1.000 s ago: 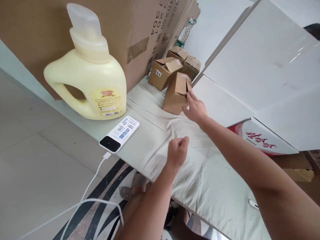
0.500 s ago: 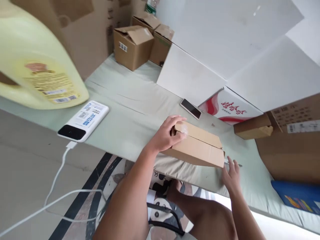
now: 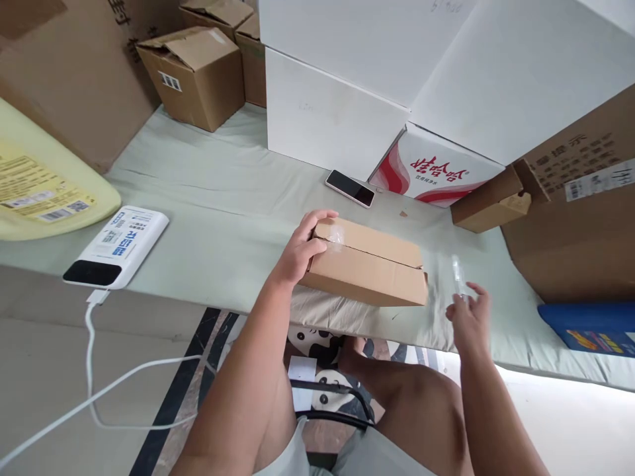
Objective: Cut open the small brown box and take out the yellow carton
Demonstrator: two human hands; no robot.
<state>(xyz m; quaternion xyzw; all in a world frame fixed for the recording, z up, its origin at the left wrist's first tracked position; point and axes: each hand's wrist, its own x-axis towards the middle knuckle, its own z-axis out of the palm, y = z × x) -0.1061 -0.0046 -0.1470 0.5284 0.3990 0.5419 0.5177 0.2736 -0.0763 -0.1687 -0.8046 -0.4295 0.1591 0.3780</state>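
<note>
My left hand (image 3: 301, 249) grips the left end of a small brown cardboard box (image 3: 370, 274), thumb on top and fingers round the far side. Clear tape (image 3: 336, 235) lies across the lid seam at that end. A narrow gap shows along the seam, and the right end's edges stand slightly apart. To the right of the box, my right hand (image 3: 470, 318) is raised and apart from it. Its fingers pinch a shiny clear strip (image 3: 457, 272), which looks like tape and is blurred by motion.
Beyond the box lies a phone (image 3: 350, 188) on the cloth-covered surface (image 3: 218, 198). White cartons (image 3: 332, 112) stand behind, with brown boxes (image 3: 198, 79) at the back left. A power bank (image 3: 119, 244) with a white cable and a yellow jug (image 3: 44, 185) are at left; a blue package (image 3: 590, 327) is at right.
My right hand has moved away from the box's right end, and the clear strip now shows above its fingers. My left hand keeps its hold. The whole view has shifted.
</note>
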